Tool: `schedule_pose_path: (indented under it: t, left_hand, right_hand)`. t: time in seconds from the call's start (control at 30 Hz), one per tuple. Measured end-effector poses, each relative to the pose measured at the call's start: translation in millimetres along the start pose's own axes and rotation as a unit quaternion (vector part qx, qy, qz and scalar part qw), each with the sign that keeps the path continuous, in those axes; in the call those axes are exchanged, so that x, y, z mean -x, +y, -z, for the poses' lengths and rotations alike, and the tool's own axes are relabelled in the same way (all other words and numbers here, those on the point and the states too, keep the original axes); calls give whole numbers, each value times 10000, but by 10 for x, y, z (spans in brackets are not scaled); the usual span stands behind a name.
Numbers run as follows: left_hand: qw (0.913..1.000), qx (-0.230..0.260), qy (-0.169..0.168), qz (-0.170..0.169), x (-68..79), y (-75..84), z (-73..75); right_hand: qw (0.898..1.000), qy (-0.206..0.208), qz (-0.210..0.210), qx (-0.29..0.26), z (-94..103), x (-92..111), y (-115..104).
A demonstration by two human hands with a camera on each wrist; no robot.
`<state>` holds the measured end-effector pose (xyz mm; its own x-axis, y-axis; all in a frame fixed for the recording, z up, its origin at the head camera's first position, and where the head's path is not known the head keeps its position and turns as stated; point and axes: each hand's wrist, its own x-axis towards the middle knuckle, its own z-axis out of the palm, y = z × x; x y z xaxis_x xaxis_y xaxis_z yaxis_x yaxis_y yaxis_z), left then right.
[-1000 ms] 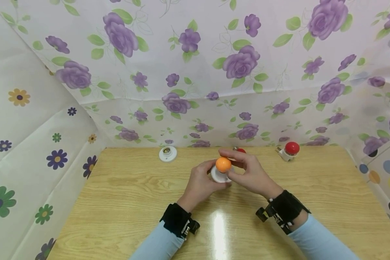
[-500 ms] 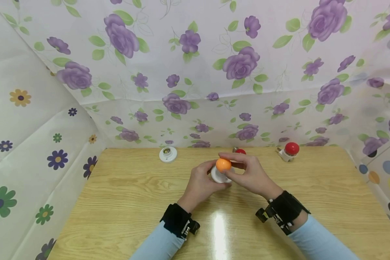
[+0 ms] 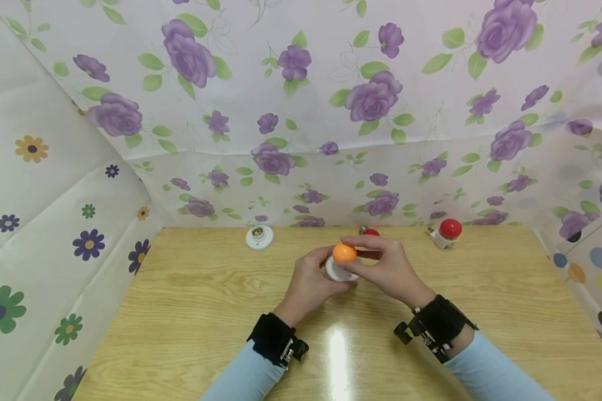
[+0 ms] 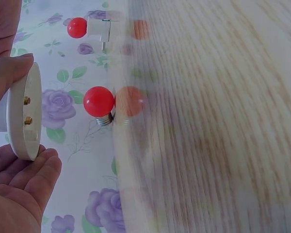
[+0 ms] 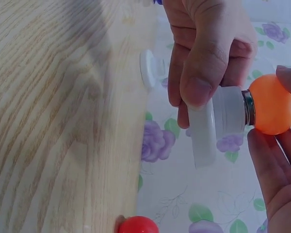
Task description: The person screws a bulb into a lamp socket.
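My left hand [image 3: 308,283] grips the round base of a white lamp holder [image 3: 334,272], raised above the table. In the right wrist view an orange light bulb [image 5: 271,106] sits in the mouth of the holder [image 5: 229,111], with part of its metal screw cap showing. Thumb and fingers of my right hand [image 3: 390,271] pinch the orange glass. Seen from the left wrist, the underside of the holder [image 4: 33,114] has two brass screws; the orange bulb is out of sight there.
A second white lamp holder [image 3: 258,238] lies at the table's back edge, left of my hands. Behind my right hand lies a loose red bulb [image 3: 371,233]. Further right, a red bulb [image 3: 451,229] sits in a white plug-in socket [image 3: 441,240]. Floral sheets [image 3: 291,117] stand behind the table.
My right thumb and fingers have shifted slightly round the orange bulb, the thumb moving left across its front. My left hand and the holder have stayed in place.
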<state>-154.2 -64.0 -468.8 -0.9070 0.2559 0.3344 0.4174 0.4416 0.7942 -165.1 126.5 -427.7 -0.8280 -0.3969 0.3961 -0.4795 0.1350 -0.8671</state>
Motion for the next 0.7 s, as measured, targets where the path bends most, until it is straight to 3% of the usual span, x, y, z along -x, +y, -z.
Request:
schedule_pose_path:
  t: [0.17, 0.33, 0.5, 0.7]
  left_hand:
    - [10000, -27, 27, -36, -8, -7, 3]
    - [9999, -35, 34, -112, -13, -12, 9]
    - [10000, 6, 0, -73, -6, -13, 18]
    - [10000, 49, -26, -5, 10, -12, 12]
  right_hand:
    - [9998, 76, 104, 126, -10, -6, 7]
    - [9996, 64, 232, 163, 1, -19, -201]
    - [9997, -215, 83, 74, 14, -29, -364]
    - [9982, -595, -115, -3, 12, -23, -379]
